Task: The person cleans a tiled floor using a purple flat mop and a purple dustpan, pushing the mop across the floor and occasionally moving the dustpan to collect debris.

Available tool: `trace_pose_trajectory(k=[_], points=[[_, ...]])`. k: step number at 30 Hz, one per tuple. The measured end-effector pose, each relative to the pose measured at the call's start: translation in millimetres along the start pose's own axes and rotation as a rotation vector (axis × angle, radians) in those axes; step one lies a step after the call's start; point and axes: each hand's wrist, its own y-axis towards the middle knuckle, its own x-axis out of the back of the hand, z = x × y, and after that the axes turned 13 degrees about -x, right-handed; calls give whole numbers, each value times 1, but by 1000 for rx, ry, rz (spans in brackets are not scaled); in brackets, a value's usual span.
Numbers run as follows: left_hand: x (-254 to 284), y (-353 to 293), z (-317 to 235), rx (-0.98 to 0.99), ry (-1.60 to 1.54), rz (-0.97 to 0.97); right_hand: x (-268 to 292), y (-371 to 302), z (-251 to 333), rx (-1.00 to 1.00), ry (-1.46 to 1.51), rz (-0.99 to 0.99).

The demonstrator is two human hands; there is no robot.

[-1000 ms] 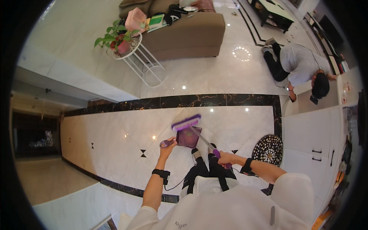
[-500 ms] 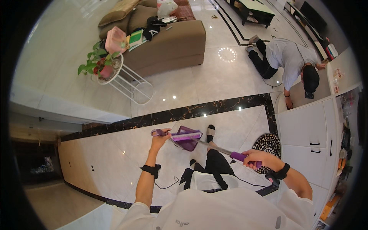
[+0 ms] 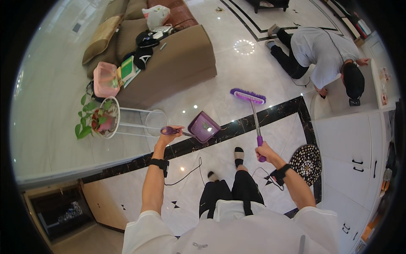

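My left hand (image 3: 172,134) is closed round the handle of a purple dustpan (image 3: 198,134), whose pan tilts out ahead and to the right with some greyish debris in it. In my right hand (image 3: 265,152) is the purple grip of a broom (image 3: 256,114) with a metal stick. The broom's bristled purple head (image 3: 248,96) points away from me, beyond the black floor border, apart from the dustpan. Whether the broom head touches the floor I cannot tell. Both wrists wear black straps with cables.
A brown sofa (image 3: 169,63) stands ahead left, beside a white plant stand (image 3: 141,122) with a potted plant (image 3: 101,120). On the right, a person (image 3: 323,55) kneels reaching into a white cabinet (image 3: 347,144). A round pebble-patterned mat (image 3: 305,164) lies before it.
The broom head has swung away from the dustpan, forward and to the right. The dustpan has moved forward too, its inside now showing. My view has shifted forward.
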Motion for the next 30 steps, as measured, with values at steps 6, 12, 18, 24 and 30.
trace_pose_trajectory(k=[6,12,18,24,30], points=[[41,32,48,4,-48,82,-72,18,-10,-18,48,-75],[86,44,82,-96,-9,183,-183,-63,-8,-162,171,177],[83,44,75,-262,26,133,-186,-101,41,-550,481,537],[73,87,17,-221,26,62,-143,-141,81,-408,391,456],[46,166,-49,-301,51,25,-59,-164,144,-272,275,204]])
